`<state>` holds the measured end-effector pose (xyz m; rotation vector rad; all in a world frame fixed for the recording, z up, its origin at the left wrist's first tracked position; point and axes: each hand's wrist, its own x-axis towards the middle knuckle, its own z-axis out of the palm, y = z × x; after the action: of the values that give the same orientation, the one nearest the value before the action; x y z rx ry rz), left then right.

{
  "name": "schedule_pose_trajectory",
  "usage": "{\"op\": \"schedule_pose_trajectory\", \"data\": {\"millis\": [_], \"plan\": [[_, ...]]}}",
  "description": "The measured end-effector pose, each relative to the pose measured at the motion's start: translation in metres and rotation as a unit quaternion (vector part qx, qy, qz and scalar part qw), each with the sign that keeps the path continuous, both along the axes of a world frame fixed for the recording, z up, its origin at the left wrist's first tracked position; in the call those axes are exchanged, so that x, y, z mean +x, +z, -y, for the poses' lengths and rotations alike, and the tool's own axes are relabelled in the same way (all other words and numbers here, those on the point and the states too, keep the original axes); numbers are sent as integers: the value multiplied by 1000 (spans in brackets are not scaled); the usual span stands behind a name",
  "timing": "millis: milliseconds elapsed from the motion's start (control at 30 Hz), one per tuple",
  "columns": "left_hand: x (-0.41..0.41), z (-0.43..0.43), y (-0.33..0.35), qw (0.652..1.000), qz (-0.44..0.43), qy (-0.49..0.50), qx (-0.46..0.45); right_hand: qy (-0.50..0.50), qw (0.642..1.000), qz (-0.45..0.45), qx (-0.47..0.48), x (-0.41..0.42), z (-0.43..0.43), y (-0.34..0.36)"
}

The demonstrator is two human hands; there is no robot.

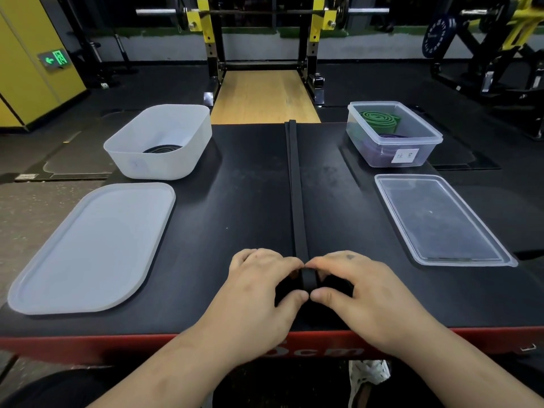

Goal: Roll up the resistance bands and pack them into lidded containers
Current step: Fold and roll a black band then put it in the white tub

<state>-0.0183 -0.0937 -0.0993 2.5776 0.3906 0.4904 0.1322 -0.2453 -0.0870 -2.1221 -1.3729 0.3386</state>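
Band in work: the black band lies as a straight strip down the middle of the tabletop; its far end reaches the far edge and its near end is wound into a small roll between the two hands.
Left hand: the left hand has its fingers curled, with thumb and forefinger pinching the left side of the roll.
Right hand: the right hand mirrors it, clamped on the right side of the roll, thumb tip almost touching the other thumb.
Far left: a white tub stands open with a coiled black band flat on its floor.
Near left: a white lid lies flat just in front of the tub.
Far right: a clear container stands open, holding a green roll at the back and a purple band at the front; a paper label sits on its near wall.
Near right: a clear lid lies flat on the tabletop, just in front of the clear container.
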Motion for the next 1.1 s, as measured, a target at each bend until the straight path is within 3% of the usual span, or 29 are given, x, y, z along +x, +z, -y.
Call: {"op": "schedule_pose_trajectory", "data": {"millis": [467, 667, 800, 967, 1100], "plan": [[11, -5, 3, 997, -57, 37, -47, -46, 998, -29, 31, 8, -7, -1], [18, -9, 6, 999, -32, 16, -10, -43, 999, -23, 21, 8, -8, -2], [17, -8, 2, 998, -36, 35, -47, -33, 999, -25, 24, 11, -11, 0], [24, -13, 4, 999, -33, 26, -8, -39, 999, -23, 10, 11, -13, -1], [24, -13, 1, 998, -43, 43, -33, -36, 999, -11, 8, 17, -18, -4]]}}
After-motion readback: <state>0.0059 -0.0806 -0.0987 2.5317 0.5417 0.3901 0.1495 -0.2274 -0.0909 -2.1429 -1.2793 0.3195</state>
